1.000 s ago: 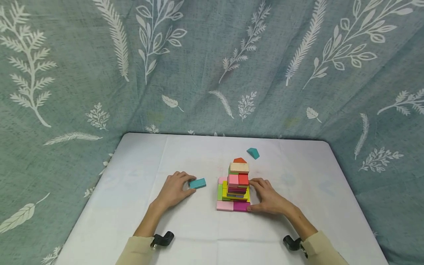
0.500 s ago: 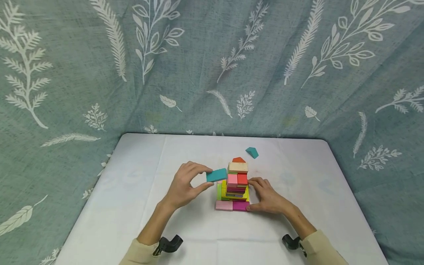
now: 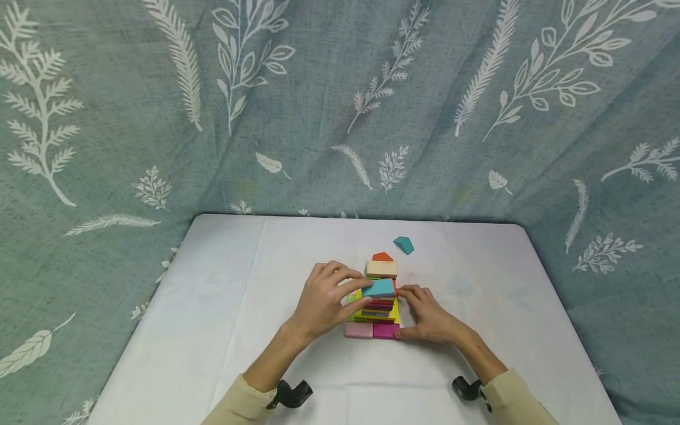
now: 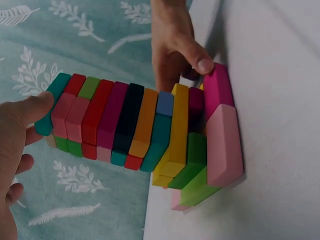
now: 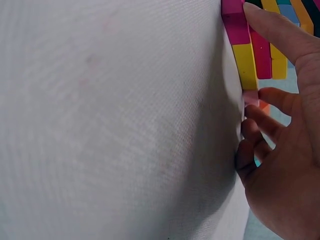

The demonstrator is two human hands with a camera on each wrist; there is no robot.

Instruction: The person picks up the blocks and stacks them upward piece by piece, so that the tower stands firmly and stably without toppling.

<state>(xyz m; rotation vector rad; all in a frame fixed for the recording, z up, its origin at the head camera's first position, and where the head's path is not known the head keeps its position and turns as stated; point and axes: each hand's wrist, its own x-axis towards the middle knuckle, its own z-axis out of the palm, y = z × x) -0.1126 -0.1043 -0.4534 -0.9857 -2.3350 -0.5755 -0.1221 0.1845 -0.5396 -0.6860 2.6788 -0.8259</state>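
Observation:
A tower of coloured wooden blocks [image 3: 378, 304] stands on the white table, many layers high. My left hand [image 3: 330, 298] pinches a teal block [image 3: 379, 288] between thumb and fingers at the tower's front top. In the left wrist view this teal block [image 4: 53, 103] lies against the top layer of red and pink blocks. My right hand [image 3: 429, 314] is at the right of the tower's base; its thumb touches the magenta block [image 4: 218, 91], and the index fingertip is near a pink block [image 5: 250, 97] at the back. The other right fingers rest loosely curled by the table.
A teal angular block [image 3: 404, 245] lies behind the tower. An orange block [image 3: 382, 257] shows just beyond the tower's pale wooden block [image 3: 381, 268]. A leaf-patterned curtain [image 3: 319, 106] hangs behind the white table [image 3: 239, 265].
My left hand has lifted the teal block from the table at left and carried it right to the tower's top. My right hand has stayed at the base.

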